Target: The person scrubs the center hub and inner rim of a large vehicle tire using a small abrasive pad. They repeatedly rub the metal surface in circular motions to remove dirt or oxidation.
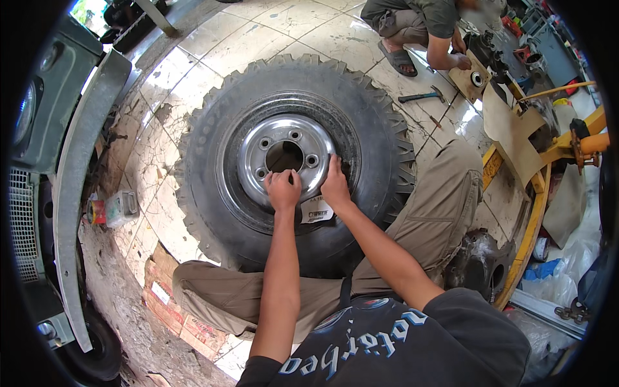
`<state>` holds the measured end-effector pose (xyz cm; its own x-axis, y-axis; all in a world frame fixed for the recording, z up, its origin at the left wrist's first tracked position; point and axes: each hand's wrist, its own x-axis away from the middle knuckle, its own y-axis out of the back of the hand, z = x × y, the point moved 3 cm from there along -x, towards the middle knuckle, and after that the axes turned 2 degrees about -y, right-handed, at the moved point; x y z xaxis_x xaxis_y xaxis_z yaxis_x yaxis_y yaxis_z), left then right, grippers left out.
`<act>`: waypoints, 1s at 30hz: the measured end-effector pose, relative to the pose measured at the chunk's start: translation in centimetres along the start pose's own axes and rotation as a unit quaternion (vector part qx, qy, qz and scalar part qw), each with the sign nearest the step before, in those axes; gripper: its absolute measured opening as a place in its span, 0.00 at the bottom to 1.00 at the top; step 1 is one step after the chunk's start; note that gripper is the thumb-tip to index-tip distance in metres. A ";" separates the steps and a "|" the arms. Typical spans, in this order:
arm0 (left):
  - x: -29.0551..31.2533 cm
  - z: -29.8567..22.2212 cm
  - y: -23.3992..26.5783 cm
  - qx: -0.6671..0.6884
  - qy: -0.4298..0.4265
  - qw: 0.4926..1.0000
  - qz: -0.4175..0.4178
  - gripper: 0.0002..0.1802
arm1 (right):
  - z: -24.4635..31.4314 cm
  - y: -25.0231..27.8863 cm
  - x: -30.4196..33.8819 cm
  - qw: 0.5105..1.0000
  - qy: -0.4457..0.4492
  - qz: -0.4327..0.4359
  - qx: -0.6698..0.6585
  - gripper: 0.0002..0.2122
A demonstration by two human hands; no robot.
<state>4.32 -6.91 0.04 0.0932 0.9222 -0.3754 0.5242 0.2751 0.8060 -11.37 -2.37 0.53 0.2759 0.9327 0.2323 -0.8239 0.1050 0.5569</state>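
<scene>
Currently both hands work the wheel rim [284, 158] on the floor: left hand [282, 189] fisted, grip unclear. Right hand [334, 184] flat, holding nothing. Next probably needs steady pressure.

Daylight comes in bright from the upper left, and the pale floor tiles [271, 35] throw it back in white patches. More glare sits on the tiles at right, near the hammer [422, 97]. The steel rim [255, 151] shines sharply under my left hand [282, 189] and right hand [335, 184]. My arms cast only soft shadows on the tyre [213, 129]. The middle is crisp; toward the edge the bumper [74, 193] bends in a curve. The corners fall to black. My shirt [400, 342] at the bottom looks slightly soft.
</scene>
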 end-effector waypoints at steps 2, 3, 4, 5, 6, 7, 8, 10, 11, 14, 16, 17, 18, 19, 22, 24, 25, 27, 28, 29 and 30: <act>0.2 -0.1 -0.2 0.007 -0.002 1.000 -0.004 0.12 | -0.6 0.0 -0.3 0.999 0.027 -0.024 0.004 0.38; -0.1 -0.2 -0.3 0.004 0.001 1.000 -0.004 0.12 | -0.5 -0.3 0.1 0.999 0.024 -0.017 0.015 0.38; -0.3 -0.3 -0.2 0.002 0.004 1.000 -0.004 0.12 | -0.3 -0.6 0.7 0.999 0.021 -0.010 0.025 0.38; -0.3 -0.2 0.0 -0.004 0.001 1.000 -0.001 0.12 | -0.2 -0.9 1.1 0.999 0.018 -0.003 0.036 0.38; 0.0 -0.3 0.1 -0.009 0.000 1.000 0.001 0.12 | 0.0 -0.5 1.2 1.000 0.006 0.009 0.024 0.39; 0.2 -0.4 0.2 -0.015 -0.001 1.000 0.002 0.12 | -0.1 -0.3 0.8 1.000 0.008 -0.001 0.006 0.39; 0.2 -0.4 0.1 -0.010 0.001 1.000 0.002 0.12 | -0.1 -0.1 0.1 1.000 0.010 -0.011 -0.012 0.39; 0.1 -0.2 0.0 0.000 0.004 1.000 0.003 0.13 | -0.4 -0.3 0.2 0.999 0.016 -0.025 -0.021 0.39; 0.3 -0.1 0.0 -0.007 0.007 1.000 0.011 0.13 | -0.5 -0.8 0.9 0.999 0.022 -0.026 -0.010 0.38; -0.4 -0.1 -0.1 -0.014 0.006 1.000 0.010 0.13 | -0.3 -0.6 -0.3 0.998 0.023 -0.040 -0.031 0.36; 0.0 -0.2 0.1 -0.002 0.002 1.000 0.001 0.12 | -0.4 0.0 -0.8 0.997 0.011 -0.047 -0.068 0.35; 0.2 -0.3 0.0 -0.004 0.006 1.000 0.006 0.12 | -0.4 -0.1 -0.4 0.998 0.023 -0.046 -0.042 0.34; 0.1 -0.2 -0.1 -0.006 0.006 1.000 0.010 0.12 | -0.4 -0.5 0.1 0.998 0.037 -0.048 -0.018 0.34; 0.0 -0.2 -0.2 -0.007 0.006 1.000 0.014 0.12 | -0.4 -0.7 0.3 0.997 0.050 -0.050 0.007 0.34; -0.2 -0.2 -0.2 -0.015 0.003 1.000 0.014 0.12 | -1.1 0.3 -1.5 0.996 0.052 -0.065 -0.032 0.32; 0.0 -0.4 -0.3 -0.003 0.002 1.000 0.016 0.12 | -1.2 0.6 -2.0 0.995 0.042 -0.081 -0.037 0.32; 0.2 -0.3 -0.3 0.002 0.002 1.000 0.018 0.12 | -1.0 0.1 -1.2 0.996 0.042 -0.074 -0.019 0.31; 0.3 0.1 -0.1 -0.011 0.006 1.000 0.025 0.12 | -0.3 -0.7 0.6 0.997 0.045 -0.058 0.018 0.31; 0.3 0.3 0.0 -0.018 0.010 0.999 0.027 0.12 | 0.2 -0.4 0.7 0.999 0.022 -0.034 0.023 0.31; 0.1 0.5 0.0 -0.010 0.003 1.000 0.017 0.11 | 0.4 0.0 -0.2 0.999 0.026 -0.045 -0.004 0.31; -0.1 0.0 0.1 0.000 -0.003 1.000 0.013 0.11 | -0.1 0.8 -1.4 0.998 0.026 -0.055 -0.030 0.31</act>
<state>4.37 -6.95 0.14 0.1121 0.9274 -0.3569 0.5208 0.2511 0.8159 -12.46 -3.51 0.52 0.3420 0.9306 0.1303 -0.8182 0.2267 0.5284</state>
